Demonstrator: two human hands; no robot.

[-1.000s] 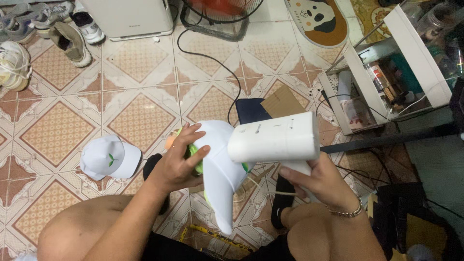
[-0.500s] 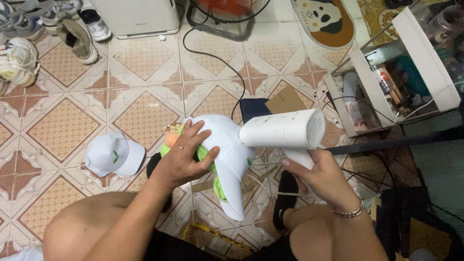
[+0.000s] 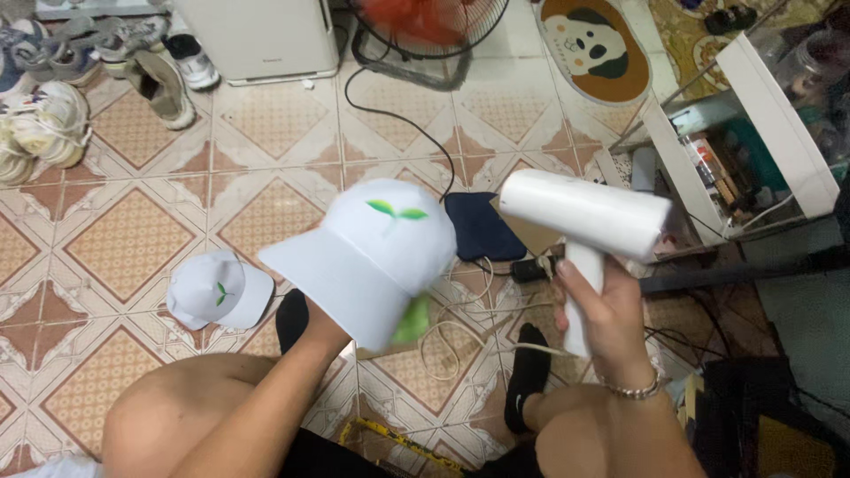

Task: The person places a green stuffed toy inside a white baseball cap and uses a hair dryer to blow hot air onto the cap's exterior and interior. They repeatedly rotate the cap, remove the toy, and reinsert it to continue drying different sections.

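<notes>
A white cap (image 3: 367, 252) with a green leaf mark sits over my left hand (image 3: 326, 332), which is mostly hidden under it; its brim points left. My right hand (image 3: 602, 314) grips the handle of a white hair dryer (image 3: 584, 221), whose barrel points left at the cap from a short gap away. A second white cap (image 3: 217, 290) lies on the tiled floor to the left.
A dark blue pad (image 3: 482, 226) and loose cords (image 3: 460, 332) lie under the dryer. Shoes (image 3: 53, 119) crowd the far left, a fan (image 3: 425, 35) and a white appliance (image 3: 261, 35) stand at the back, a white shelf unit (image 3: 753, 142) at the right.
The cap has turned and risen on my left hand, its crown and leaf mark now facing up. The dryer has shifted right, away from the cap.
</notes>
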